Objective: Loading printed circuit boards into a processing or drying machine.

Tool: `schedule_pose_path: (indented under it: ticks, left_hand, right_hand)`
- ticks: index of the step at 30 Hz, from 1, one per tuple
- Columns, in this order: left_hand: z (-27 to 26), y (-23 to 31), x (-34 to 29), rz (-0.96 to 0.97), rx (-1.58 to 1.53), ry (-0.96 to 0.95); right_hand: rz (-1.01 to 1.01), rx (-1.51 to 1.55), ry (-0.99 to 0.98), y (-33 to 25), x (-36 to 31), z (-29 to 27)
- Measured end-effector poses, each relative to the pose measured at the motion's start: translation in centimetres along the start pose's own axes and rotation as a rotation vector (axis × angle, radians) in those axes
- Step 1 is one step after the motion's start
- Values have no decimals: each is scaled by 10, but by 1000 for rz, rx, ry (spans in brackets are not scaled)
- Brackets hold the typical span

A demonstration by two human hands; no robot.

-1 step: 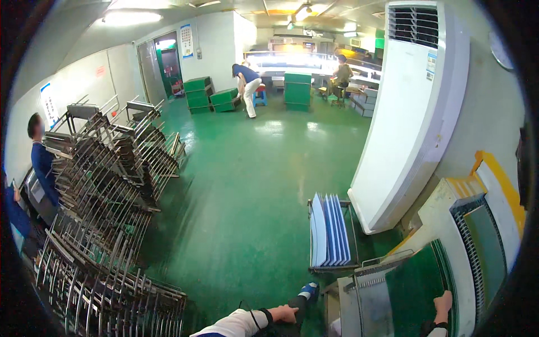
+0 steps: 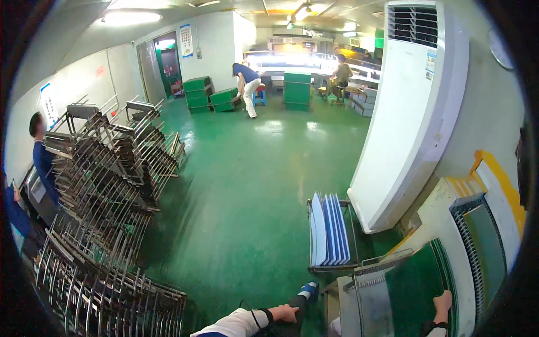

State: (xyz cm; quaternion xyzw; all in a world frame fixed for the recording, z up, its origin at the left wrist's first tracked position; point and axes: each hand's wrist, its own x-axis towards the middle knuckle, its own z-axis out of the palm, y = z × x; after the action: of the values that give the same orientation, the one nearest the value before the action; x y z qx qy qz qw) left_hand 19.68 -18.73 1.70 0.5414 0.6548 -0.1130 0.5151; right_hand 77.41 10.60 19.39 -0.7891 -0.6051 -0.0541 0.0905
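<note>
My right hand (image 2: pixel 443 305) is closed at the edge of a dark green flat panel (image 2: pixel 412 286), one of several standing close together in a rack at the lower right. Part of its grip is hidden behind the wrist and panel edge. My left hand (image 2: pixel 284 313) rests on my dark-trousered leg (image 2: pixel 298 317), fingers stretched forward, holding nothing. A pale, translucent sheet (image 2: pixel 373 306) stands to the left of the green panels. Behind it, blue-white panels (image 2: pixel 328 230) stand upright in a metal rack on the floor.
Stacked metal racks (image 2: pixel 106 185) fill the left side, with people in blue beside them. A tall white air conditioner (image 2: pixel 404 123) stands at right, near a toothed rack (image 2: pixel 477 241). Green crates (image 2: pixel 296 91), a bending person (image 2: pixel 247 87) and a seated person (image 2: pixel 341 76) are farther back.
</note>
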Motion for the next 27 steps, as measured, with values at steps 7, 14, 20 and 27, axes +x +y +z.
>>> schedule_pose_path:
  ticks: [7,14,20,27]
  left_hand:
    - [-13,20,-12,-22,-83,-88]
    - [-6,15,-7,-45,-17,-53]
    - [8,8,19,-52,30,-24]
    - [6,9,19,-83,6,-32]
  right_hand:
    - [11,5,57,-10,-12,-18]
    - [33,21,-119,-51,-28,-58]
    - [45,48,-17,-33,-21,-42]
    - [-7,-12,-39,-51,-34,-62]
